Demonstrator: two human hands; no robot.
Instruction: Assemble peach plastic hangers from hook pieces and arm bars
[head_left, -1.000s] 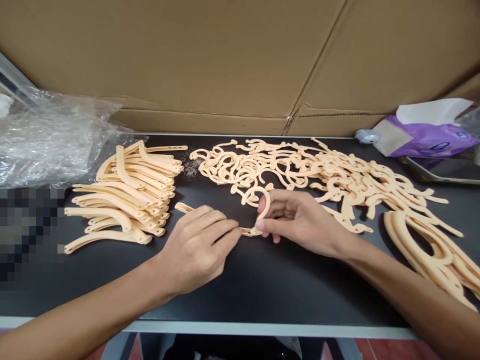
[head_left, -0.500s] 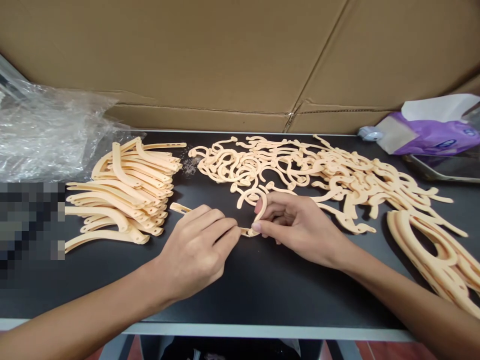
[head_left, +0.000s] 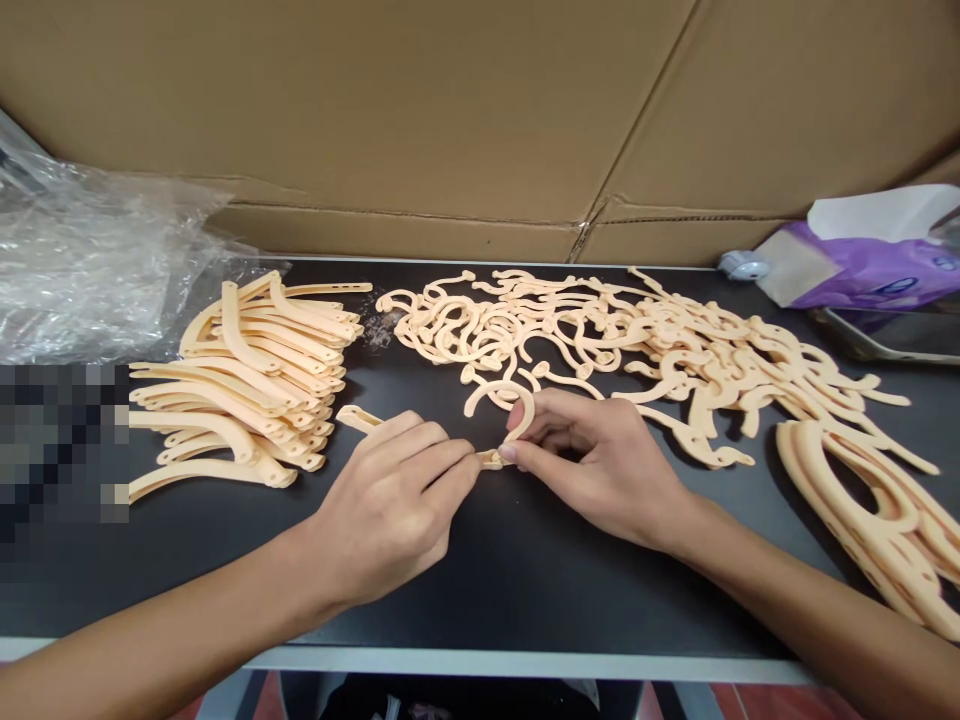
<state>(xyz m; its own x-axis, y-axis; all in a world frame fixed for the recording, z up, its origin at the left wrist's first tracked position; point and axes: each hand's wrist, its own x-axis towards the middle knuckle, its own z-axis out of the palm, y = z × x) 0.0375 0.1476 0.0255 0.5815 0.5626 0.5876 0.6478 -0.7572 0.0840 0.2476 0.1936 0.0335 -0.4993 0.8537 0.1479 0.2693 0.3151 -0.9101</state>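
Note:
Over the middle of the black table, my left hand (head_left: 409,495) is closed around a beige plastic hanger arm (head_left: 358,418), whose slotted end sticks out to the left. The arm's other end shows between my two hands. My right hand (head_left: 592,455) pinches a beige curved plastic hook (head_left: 523,412) between thumb and fingers. The hook's base touches the right end of the arm, though fingertips partly hide the joint. Its curve rises and bends leftward, in front of the loose hooks behind.
Similar arms lie in a stacked pile (head_left: 247,400) at left, beside clear plastic bags (head_left: 90,260). A wide heap of hooks (head_left: 645,340) spreads behind my hands. Larger curved pieces (head_left: 847,490) lie at right, below a purple tissue pack (head_left: 870,265). Cardboard (head_left: 412,110) stands along the back.
The hook in my right hand has tilted a little, its curve now leaning further left and lower. My left hand with the hanger arm has hardly moved.

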